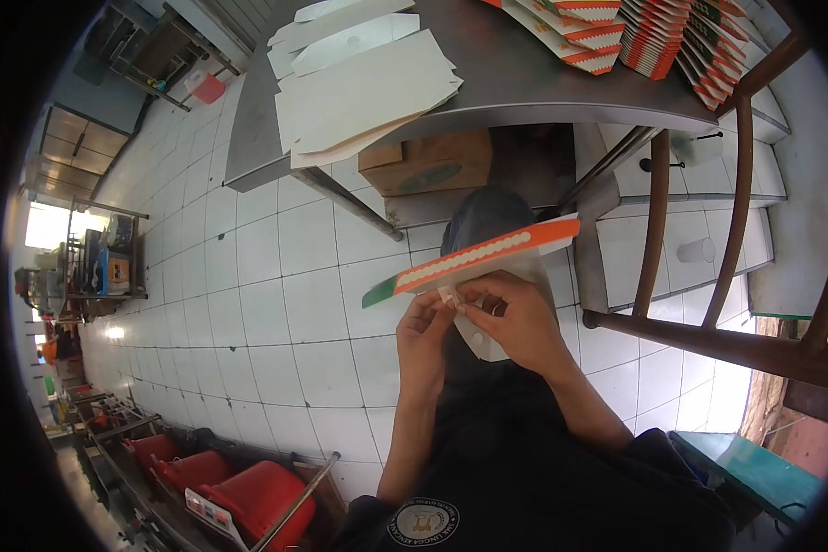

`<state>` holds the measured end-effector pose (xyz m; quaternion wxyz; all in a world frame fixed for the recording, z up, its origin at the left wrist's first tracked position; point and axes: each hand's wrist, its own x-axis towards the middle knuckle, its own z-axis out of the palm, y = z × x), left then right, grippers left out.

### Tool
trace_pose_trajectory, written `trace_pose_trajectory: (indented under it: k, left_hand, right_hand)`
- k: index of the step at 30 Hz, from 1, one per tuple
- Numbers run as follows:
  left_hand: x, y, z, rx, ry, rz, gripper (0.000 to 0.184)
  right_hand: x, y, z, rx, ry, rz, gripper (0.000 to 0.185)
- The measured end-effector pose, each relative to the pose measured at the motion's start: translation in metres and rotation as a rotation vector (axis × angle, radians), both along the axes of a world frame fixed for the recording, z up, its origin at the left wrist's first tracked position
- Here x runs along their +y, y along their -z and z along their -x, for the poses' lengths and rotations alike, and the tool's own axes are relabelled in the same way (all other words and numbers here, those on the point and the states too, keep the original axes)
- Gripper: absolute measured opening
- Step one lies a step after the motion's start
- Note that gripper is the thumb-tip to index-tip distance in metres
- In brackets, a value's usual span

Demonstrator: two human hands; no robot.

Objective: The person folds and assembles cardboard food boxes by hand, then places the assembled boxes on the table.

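Observation:
A partly folded cardboard box [488,258], orange with a white scalloped strip and a green end, lies across my lap, its pale inner side toward me. My left hand [421,324] pinches a small white tab at the box's near edge. From the other side, my right hand [513,317] closes its thumb and fingers on the same tab area, with part of the pale cardboard under the palm. The fingertips of both hands nearly meet there. My fingers hide the exact fold.
A metal table [515,83] ahead bears flat white cardboard sheets [368,87] at left and stacked orange-and-white boxes [653,41] at right. Beneath stands a brown carton [437,166]. A brown metal railing [708,331] and tiled steps are on the right; red chairs [253,497] stand lower left.

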<state>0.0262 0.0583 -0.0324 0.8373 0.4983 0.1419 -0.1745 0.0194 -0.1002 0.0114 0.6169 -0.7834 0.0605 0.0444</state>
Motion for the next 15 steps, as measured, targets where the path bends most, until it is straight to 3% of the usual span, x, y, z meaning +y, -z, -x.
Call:
trace_pose_trajectory:
  k: [15]
  left_hand:
    - [0.004, 0.005, 0.002, -0.053, -0.015, 0.039, 0.022]
  right_hand:
    - [0.013, -0.016, 0.005, -0.074, 0.009, 0.217, 0.028]
